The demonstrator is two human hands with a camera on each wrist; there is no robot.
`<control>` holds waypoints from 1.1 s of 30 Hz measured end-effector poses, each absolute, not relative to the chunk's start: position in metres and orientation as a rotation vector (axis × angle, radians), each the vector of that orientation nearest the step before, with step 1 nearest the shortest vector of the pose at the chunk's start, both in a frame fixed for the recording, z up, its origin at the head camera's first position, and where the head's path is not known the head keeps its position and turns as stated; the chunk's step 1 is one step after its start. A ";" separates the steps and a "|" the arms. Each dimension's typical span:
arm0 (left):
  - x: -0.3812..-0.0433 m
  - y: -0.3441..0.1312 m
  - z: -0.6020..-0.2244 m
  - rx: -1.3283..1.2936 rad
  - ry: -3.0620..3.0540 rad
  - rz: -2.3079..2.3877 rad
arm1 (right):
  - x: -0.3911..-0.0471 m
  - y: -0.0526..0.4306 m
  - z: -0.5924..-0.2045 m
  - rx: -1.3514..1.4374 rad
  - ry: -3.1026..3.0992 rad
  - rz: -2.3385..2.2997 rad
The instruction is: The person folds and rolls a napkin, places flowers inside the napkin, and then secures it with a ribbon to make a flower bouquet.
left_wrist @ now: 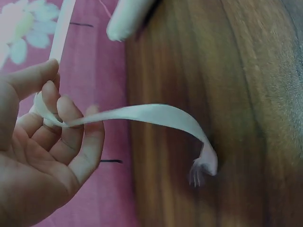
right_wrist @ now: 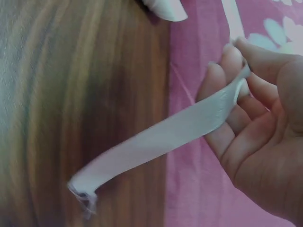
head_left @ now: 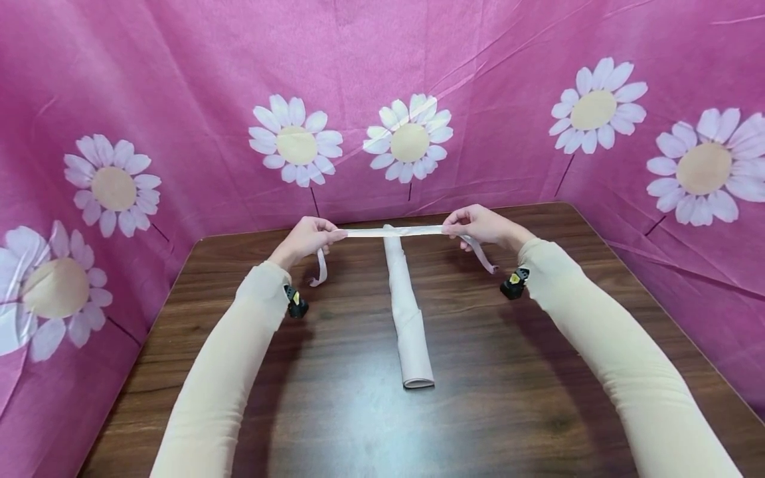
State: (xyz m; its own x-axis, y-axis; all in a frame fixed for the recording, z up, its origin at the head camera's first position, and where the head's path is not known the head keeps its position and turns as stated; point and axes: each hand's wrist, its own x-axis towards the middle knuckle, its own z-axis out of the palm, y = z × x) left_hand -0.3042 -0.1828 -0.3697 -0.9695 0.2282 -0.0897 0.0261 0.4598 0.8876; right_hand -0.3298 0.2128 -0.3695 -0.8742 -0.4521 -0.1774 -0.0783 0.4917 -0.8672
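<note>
A pale ribbon (head_left: 370, 233) is stretched level between my two hands, over the far end of a rolled white cloth (head_left: 409, 332). My left hand (head_left: 311, 238) pinches it between thumb and forefinger, and a loose tail (left_wrist: 158, 114) with a frayed end hangs from those fingers. On the other side, my right hand (head_left: 478, 226) pinches the ribbon the same way. Its tail (right_wrist: 161, 135) also dangles with a frayed tip, lying across the curled fingers in the right wrist view. The cloth roll lies lengthwise on the table, its open folded end facing me.
The brown wooden table (head_left: 478, 411) reaches back to a pink curtain (head_left: 478, 40) printed with white daisies, which stands close behind and along both sides. Small black devices (head_left: 514, 284) sit at both wrists, below the cream sleeves.
</note>
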 end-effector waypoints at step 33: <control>-0.328 -0.133 -0.439 -0.273 2.377 1.927 | -0.353 0.158 -0.449 0.113 2.182 -1.745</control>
